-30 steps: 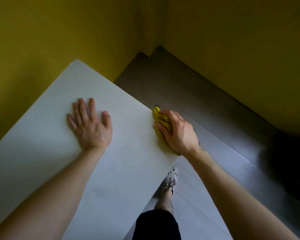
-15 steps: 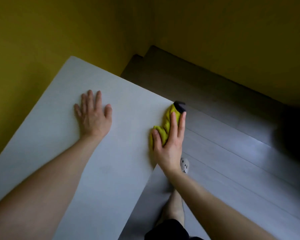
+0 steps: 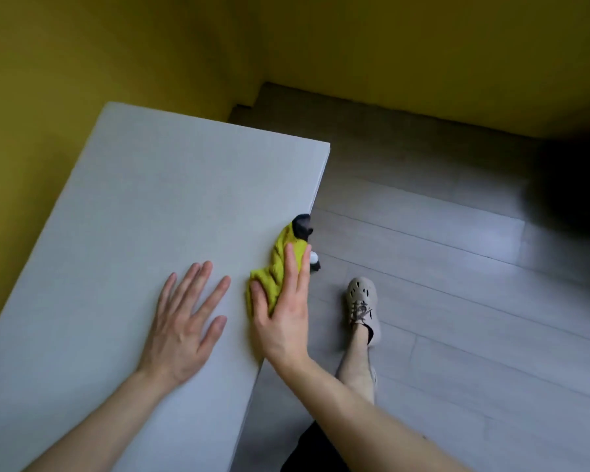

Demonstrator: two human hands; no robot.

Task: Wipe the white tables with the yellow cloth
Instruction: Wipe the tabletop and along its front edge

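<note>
Worktop (image 3: 150,216): white rectangular slab, flat, matte w/ faint grain, thin layered edge, set against a plain yellow wall (image 3: 82,63). Yellow cloth (image 3: 280,264): soft, crumpled, nubby weave, bunched into a long wad w/ a dark patch (image 3: 302,226) at the far tip. It sits on the worktop's right edge, far tip hanging just past it. R hand (image 3: 283,318) lies on the cloth, grip apart: fingers straight & close together, pressing it down, thumb on the cloth's near-left side. L hand (image 3: 184,321) is palm-down on the worktop just left of the R hand, grip apart, fingers spread flat, not touching the cloth. Floor (image 3: 457,267): grey planks, slight sheen. Beige perforated shoe (image 3: 361,304) on the floor, right of the worktop, near the R wrist.
</note>
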